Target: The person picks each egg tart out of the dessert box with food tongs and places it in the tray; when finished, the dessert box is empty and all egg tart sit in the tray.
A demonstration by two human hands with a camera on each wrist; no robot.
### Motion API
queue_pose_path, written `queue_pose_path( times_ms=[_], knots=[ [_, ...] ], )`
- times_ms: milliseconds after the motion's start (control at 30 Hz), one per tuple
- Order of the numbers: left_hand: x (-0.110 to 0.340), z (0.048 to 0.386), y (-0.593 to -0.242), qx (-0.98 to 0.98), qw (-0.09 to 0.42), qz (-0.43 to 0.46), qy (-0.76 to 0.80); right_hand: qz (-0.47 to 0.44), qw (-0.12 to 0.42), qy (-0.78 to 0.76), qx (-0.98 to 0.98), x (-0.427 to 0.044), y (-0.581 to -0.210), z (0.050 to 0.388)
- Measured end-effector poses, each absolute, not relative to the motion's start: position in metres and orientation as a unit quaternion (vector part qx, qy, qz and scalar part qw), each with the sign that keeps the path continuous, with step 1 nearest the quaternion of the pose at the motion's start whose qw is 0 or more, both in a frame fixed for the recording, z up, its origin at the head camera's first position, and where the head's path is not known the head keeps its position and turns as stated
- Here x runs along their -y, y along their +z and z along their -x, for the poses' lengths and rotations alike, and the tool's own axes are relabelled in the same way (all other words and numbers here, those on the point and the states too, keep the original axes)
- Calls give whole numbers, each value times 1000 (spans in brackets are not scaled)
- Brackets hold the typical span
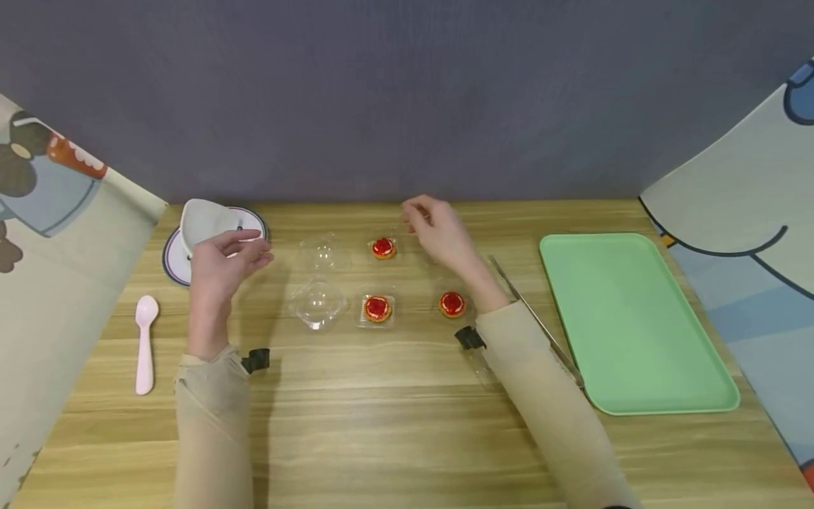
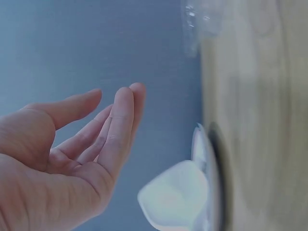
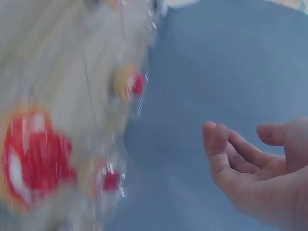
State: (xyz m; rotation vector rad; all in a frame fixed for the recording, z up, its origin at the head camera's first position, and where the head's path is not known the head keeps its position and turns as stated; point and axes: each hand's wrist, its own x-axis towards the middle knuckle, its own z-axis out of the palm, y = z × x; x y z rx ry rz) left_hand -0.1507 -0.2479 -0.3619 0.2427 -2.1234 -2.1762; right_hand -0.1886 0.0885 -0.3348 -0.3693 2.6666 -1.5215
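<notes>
My left hand (image 1: 219,272) hovers beside a white cup (image 1: 203,219) that leans over on a saucer (image 1: 173,261) with a dark rim. Its fingers are relaxed and hold nothing, and the left wrist view shows thumb and fingertips apart. Toward the back of the table my right hand (image 1: 440,230) is raised, fingers loosely bent around nothing. Near it are small red-topped tarts: one at the back (image 1: 384,247), one in front in a clear plastic box (image 1: 378,309), and another (image 1: 452,304) by the right forearm. The right wrist view is blurred.
Two clear domed plastic pieces (image 1: 318,302) lie left of the tarts. A pink spoon (image 1: 145,346) is at the left. On the right, a thin metal utensil (image 1: 534,314), partly hidden by the sleeve, lies beside a green tray (image 1: 636,318). A grey wall (image 1: 407,99) stands behind.
</notes>
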Motion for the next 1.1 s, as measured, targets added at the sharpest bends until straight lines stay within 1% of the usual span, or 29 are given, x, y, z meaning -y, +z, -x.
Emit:
queue_pose_path(
  times_ms=[133,233,400,600,767,900,1100],
  knots=[
    [235,148,-351,694,57,-50,-716,106,31,-491,-864,-117,-333,187],
    [221,147,-345,726,54,-28,-685,102,31,-475,-874,-131,-338,189],
    [195,151,-346,765,18,-15,-643,93,23,-465,-880,-147,-352,194],
    [160,159,-353,746,-22,-6,-666,74,28,-463,-883,-156,-364,200],
    [123,162,-361,740,-60,11,-670,57,58,-456,-886,-163,-372,204],
    [96,165,-370,756,-83,38,-648,44,93,-465,-879,-168,-377,204],
    [71,166,-380,798,-121,70,-587,32,135,-480,-866,-173,-386,204]
  ],
)
